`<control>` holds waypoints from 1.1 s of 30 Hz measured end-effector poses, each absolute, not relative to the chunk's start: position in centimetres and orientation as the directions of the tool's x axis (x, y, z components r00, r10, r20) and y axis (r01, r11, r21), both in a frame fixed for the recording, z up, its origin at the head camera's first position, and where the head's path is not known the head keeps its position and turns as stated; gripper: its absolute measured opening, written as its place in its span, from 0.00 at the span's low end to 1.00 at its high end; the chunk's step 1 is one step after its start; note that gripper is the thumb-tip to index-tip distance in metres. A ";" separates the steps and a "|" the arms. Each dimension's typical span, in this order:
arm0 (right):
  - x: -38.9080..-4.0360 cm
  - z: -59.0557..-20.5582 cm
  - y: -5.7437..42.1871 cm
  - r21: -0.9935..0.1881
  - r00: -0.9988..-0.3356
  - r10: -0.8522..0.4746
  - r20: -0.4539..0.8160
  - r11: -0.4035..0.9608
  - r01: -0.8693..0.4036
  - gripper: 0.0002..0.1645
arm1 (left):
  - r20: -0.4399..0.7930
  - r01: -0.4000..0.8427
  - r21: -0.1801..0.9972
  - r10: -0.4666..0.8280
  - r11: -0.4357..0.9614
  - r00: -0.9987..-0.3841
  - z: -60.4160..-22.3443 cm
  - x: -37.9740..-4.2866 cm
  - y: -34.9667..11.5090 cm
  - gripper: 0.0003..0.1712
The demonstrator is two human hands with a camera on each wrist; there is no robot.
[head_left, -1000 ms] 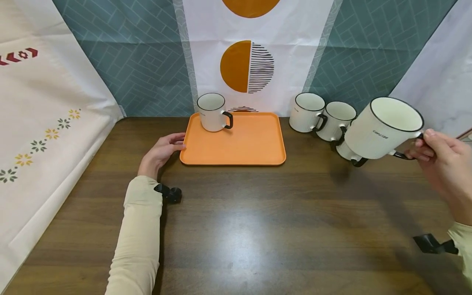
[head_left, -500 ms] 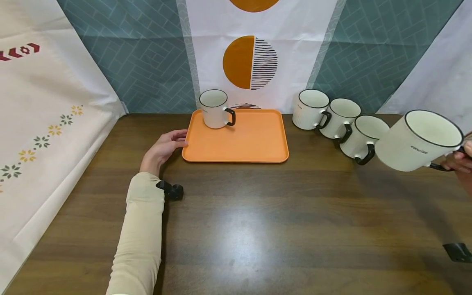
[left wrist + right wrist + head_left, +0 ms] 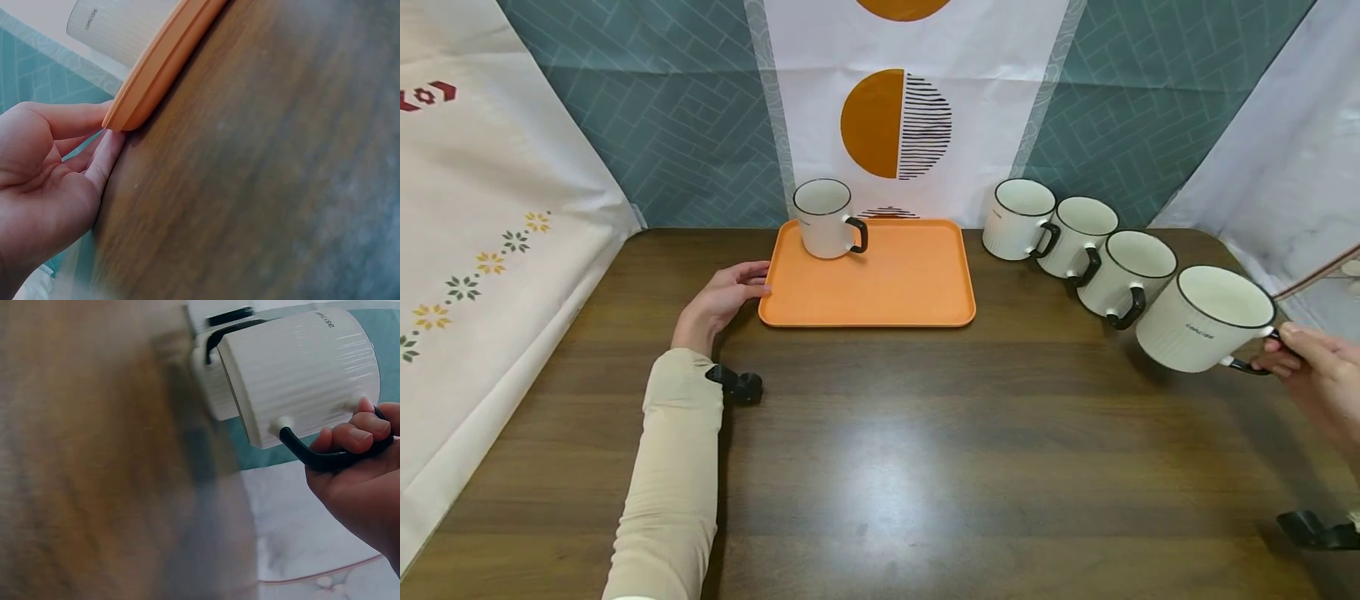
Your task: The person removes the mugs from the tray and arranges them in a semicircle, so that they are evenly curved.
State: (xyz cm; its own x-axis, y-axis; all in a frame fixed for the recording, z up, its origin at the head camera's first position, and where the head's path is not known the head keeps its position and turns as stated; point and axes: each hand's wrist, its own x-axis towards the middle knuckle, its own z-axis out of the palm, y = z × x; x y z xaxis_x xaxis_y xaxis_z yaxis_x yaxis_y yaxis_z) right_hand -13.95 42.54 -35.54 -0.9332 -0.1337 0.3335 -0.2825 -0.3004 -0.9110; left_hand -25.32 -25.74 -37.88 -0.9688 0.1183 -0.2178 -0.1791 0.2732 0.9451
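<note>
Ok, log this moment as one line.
left grip: pinches orange tray edge; right grip: holds white mug by handle; tray: one mug; table: three mugs

A teal-and-white cloth hangs behind the wooden table (glare whitening its middle).

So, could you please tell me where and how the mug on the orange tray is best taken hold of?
I'd grip its black handle, coming in from the person's right: the mug stands upright near the far left corner of the tray, and the handle juts rightward over bare tray surface.
</note>
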 end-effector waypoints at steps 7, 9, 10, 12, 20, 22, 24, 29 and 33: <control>-13.2 -36.4 41.6 -0.939 -0.951 -0.143 0.274 -0.253 -0.233 0.19 | -0.230 -0.193 0.949 0.130 0.251 -0.964 -38.1 -25.5 -25.5 0.34; -13.1 -36.6 41.3 -0.949 -0.959 -0.139 0.247 -0.235 -0.210 0.18 | -0.237 -0.201 0.949 0.128 0.242 -0.963 -38.1 -25.5 -25.5 0.34; -13.1 -36.7 41.1 -0.950 -0.960 -0.143 0.239 -0.239 -0.201 0.18 | -0.240 -0.205 0.949 0.127 0.239 -0.962 -38.1 -25.5 -25.5 0.34; -12.9 -37.0 40.7 -0.950 -0.963 -0.148 0.225 -0.254 -0.183 0.18 | -0.245 -0.211 0.949 0.127 0.234 -0.961 -38.1 -25.5 -25.6 0.35; -12.7 -37.2 38.4 -0.943 -0.958 -0.175 0.229 -0.283 -0.173 0.18 | -0.236 -0.201 0.949 0.124 0.244 -0.964 -38.0 -25.4 -25.8 0.34; -12.6 -37.0 37.8 -0.956 -0.959 -0.199 0.200 -0.255 -0.147 0.18 | -0.232 -0.197 0.949 0.122 0.246 -0.965 -38.0 -25.3 -25.9 0.34; -12.5 -36.9 37.3 -0.968 -0.959 -0.228 0.165 -0.224 -0.113 0.18 | -0.231 -0.195 0.949 0.123 0.247 -0.965 -38.0 -25.3 -25.9 0.34; -12.1 -37.1 35.9 -0.981 -0.949 -0.288 0.127 -0.177 -0.077 0.18 | -0.226 -0.191 0.949 0.120 0.251 -0.967 -37.9 -25.3 -25.9 0.33; -12.1 -37.3 35.2 -0.981 -0.938 -0.327 0.114 -0.188 -0.054 0.17 | -0.233 -0.198 0.947 0.117 0.254 -0.965 -37.9 -25.3 -25.9 0.34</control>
State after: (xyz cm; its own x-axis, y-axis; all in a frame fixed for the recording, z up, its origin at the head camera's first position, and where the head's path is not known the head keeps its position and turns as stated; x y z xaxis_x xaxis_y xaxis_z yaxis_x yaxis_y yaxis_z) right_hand -12.14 35.22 -37.27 -0.9381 -0.3271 0.1143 -0.0541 -0.1875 -0.9808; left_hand -25.30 -25.88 -37.92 -0.9653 0.1171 -0.2334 -0.1981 0.2541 0.9467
